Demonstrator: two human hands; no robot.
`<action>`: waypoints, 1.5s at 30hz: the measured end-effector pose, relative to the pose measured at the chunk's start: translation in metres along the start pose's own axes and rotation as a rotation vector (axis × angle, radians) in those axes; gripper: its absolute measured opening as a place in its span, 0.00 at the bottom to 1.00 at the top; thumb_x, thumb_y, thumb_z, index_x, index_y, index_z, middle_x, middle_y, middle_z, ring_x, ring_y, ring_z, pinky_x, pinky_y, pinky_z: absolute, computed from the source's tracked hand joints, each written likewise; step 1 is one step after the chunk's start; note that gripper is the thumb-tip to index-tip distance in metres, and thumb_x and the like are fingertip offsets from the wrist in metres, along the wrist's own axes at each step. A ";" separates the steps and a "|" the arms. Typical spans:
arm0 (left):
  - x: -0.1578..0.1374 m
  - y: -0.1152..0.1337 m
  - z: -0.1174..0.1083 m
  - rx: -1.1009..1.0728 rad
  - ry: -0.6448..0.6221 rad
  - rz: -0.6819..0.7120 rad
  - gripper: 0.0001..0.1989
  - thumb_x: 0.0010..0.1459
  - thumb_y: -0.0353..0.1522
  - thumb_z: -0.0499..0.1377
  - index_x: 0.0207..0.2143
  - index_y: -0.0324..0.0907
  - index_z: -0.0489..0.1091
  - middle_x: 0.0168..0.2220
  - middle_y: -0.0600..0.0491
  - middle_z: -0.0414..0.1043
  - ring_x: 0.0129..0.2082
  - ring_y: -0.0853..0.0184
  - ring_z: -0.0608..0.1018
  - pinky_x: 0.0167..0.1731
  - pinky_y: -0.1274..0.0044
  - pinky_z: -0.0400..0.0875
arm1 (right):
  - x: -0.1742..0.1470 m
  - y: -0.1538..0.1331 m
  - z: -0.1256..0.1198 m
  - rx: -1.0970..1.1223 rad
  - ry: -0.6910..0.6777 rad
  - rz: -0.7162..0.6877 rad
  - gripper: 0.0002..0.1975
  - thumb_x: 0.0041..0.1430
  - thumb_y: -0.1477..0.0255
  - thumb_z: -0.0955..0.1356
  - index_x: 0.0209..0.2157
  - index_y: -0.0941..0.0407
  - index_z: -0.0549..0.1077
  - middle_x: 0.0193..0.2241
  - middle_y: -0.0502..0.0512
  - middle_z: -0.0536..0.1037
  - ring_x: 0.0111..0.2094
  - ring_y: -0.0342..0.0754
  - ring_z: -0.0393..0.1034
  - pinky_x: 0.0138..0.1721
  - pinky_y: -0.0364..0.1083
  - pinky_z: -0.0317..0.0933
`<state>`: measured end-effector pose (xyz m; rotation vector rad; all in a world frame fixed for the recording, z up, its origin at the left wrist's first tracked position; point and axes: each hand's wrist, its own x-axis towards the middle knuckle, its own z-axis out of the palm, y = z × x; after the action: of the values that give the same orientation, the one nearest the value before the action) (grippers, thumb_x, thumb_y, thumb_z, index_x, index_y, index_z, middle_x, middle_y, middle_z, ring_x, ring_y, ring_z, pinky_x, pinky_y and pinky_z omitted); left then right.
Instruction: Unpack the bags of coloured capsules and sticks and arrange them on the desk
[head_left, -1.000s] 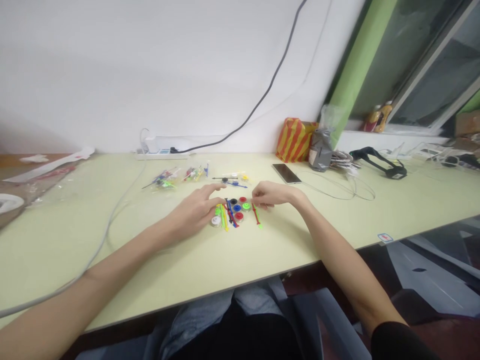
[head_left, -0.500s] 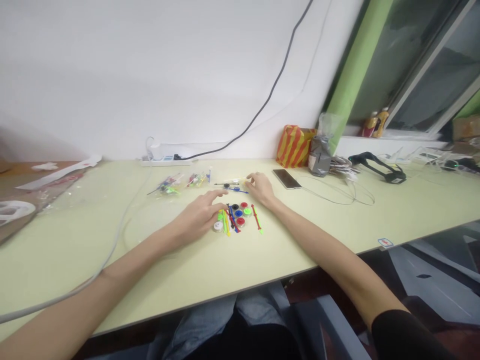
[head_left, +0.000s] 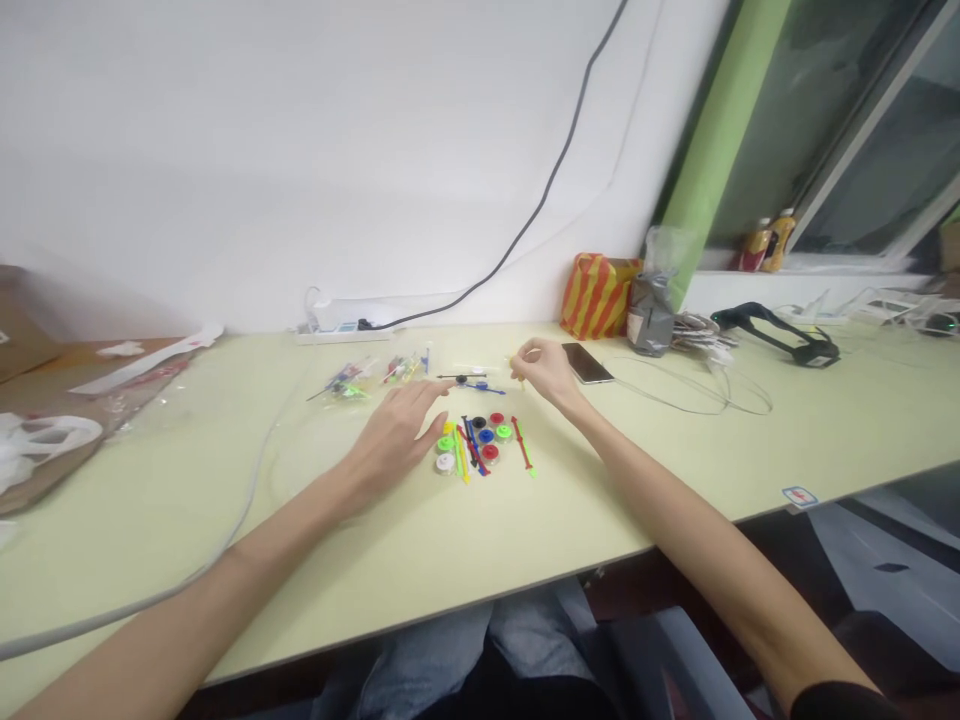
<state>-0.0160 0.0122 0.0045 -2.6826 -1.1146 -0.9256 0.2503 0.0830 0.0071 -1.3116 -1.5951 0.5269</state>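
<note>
My right hand (head_left: pixel 546 370) is raised a little above the tabletop, its fingertips pinched on a small yellow plastic piece (head_left: pixel 522 384), probably an arrow, mostly hidden by the fingers. My left hand (head_left: pixel 401 425) is open, thumb apart from the fingers, beside a group of small parts. That group has a white disc (head_left: pixel 445 463), a green disc (head_left: pixel 445 443), a blue disc (head_left: pixel 486 436), a red disc (head_left: pixel 490 454) and several coloured arrows. Set apart to the right lies a red arrow (head_left: pixel 521 440) with a green one. Beyond the left fingertips lie a black arrow spinner (head_left: pixel 461 379) and a blue one (head_left: pixel 481 386).
Clear bags of coloured parts (head_left: pixel 349 380) lie at the back left, near a white power strip (head_left: pixel 330 330). A phone (head_left: pixel 588 363) and thin cable are right of my right hand. A striped bag (head_left: pixel 598 297) stands by the wall; a grey cable (head_left: pixel 247 500) crosses the left side.
My right hand has drawn its fingers together and come up slightly with the yellow piece. My left hand has shifted slightly back from the discs, uncovering more of them. The view has turned a little.
</note>
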 end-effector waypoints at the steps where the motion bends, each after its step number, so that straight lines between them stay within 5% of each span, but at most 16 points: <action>1: 0.000 0.000 0.000 -0.003 0.022 -0.022 0.20 0.70 0.35 0.51 0.62 0.44 0.61 0.53 0.48 0.73 0.56 0.58 0.73 0.58 0.62 0.64 | -0.005 -0.010 0.002 0.140 -0.051 -0.020 0.02 0.53 0.74 0.68 0.28 0.56 0.69 0.24 0.55 0.81 0.27 0.47 0.76 0.31 0.43 0.63; 6: -0.001 0.004 0.000 -0.038 0.051 -0.058 0.22 0.70 0.40 0.54 0.62 0.44 0.60 0.51 0.47 0.73 0.53 0.58 0.74 0.55 0.64 0.66 | -0.036 -0.050 0.023 0.520 -0.380 -0.127 0.08 0.56 0.69 0.71 0.36 0.58 0.71 0.25 0.55 0.82 0.26 0.47 0.76 0.29 0.41 0.63; 12: 0.000 0.009 -0.001 -0.193 -0.007 -0.087 0.13 0.71 0.41 0.51 0.49 0.42 0.67 0.42 0.50 0.73 0.42 0.63 0.75 0.44 0.71 0.68 | -0.052 -0.053 0.032 0.639 -0.697 -0.160 0.18 0.56 0.60 0.75 0.39 0.56 0.68 0.25 0.50 0.78 0.25 0.43 0.71 0.25 0.40 0.58; 19: -0.003 0.007 -0.004 -0.444 0.024 -0.093 0.09 0.66 0.39 0.59 0.39 0.43 0.67 0.31 0.56 0.71 0.33 0.69 0.72 0.36 0.76 0.67 | -0.052 -0.054 0.023 0.652 -0.889 -0.162 0.19 0.62 0.55 0.72 0.40 0.54 0.65 0.26 0.47 0.73 0.22 0.39 0.57 0.23 0.40 0.51; 23: -0.003 0.013 -0.005 -0.427 0.031 -0.062 0.09 0.65 0.39 0.61 0.40 0.43 0.67 0.31 0.57 0.70 0.31 0.70 0.72 0.35 0.77 0.66 | -0.049 -0.054 0.017 0.636 -0.932 -0.172 0.19 0.62 0.54 0.71 0.40 0.55 0.66 0.26 0.47 0.71 0.23 0.41 0.61 0.25 0.41 0.55; 33: -0.002 0.019 -0.007 -0.376 -0.224 -0.010 0.06 0.68 0.35 0.49 0.37 0.47 0.52 0.30 0.56 0.78 0.29 0.67 0.78 0.31 0.76 0.67 | -0.053 -0.058 0.018 0.623 -1.040 -0.194 0.18 0.65 0.55 0.69 0.38 0.55 0.65 0.28 0.52 0.78 0.22 0.41 0.63 0.24 0.41 0.59; 45: -0.005 0.004 -0.002 -0.271 -0.038 -0.068 0.12 0.68 0.40 0.55 0.47 0.44 0.71 0.22 0.61 0.64 0.21 0.73 0.65 0.26 0.80 0.60 | -0.051 -0.048 0.028 0.584 -0.843 -0.131 0.20 0.64 0.52 0.69 0.40 0.54 0.62 0.27 0.48 0.77 0.22 0.42 0.68 0.22 0.40 0.58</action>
<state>-0.0170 0.0061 0.0038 -2.9014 -1.1719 -1.1155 0.2001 0.0272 0.0134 -0.5378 -1.9385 1.4654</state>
